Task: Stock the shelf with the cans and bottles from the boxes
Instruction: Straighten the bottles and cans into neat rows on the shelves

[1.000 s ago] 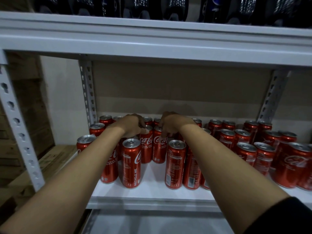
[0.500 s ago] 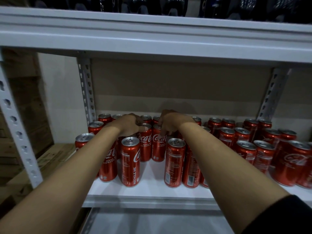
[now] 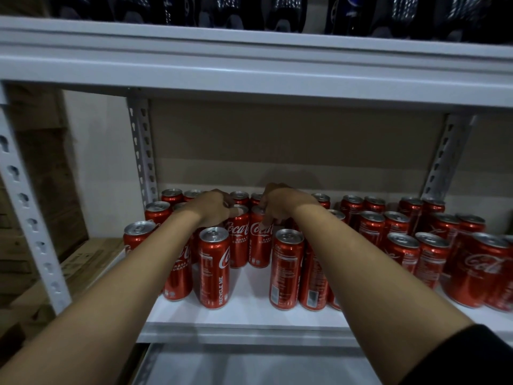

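White painted-metal shelf (image 3: 249, 318) with perforated angle uprights carries slim red cylindrical cans (image 3: 291, 269) with dull silver lids, all upright, long axis vertical, pull-tab ends up (dark bottles (image 3: 277, 12) line the tier above). Left hand (image 3: 213, 208) curls over the top of one Coca-Cola can (image 3: 238, 240) mid-shelf; right hand (image 3: 280, 204) curls over the neighbouring can (image 3: 259, 240). Hands sit close together, not touching; fingertips are hidden behind the knuckles.

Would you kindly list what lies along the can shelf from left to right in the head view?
Perforated front post → leftmost front can → left hand → right hand → big can at the right edge.
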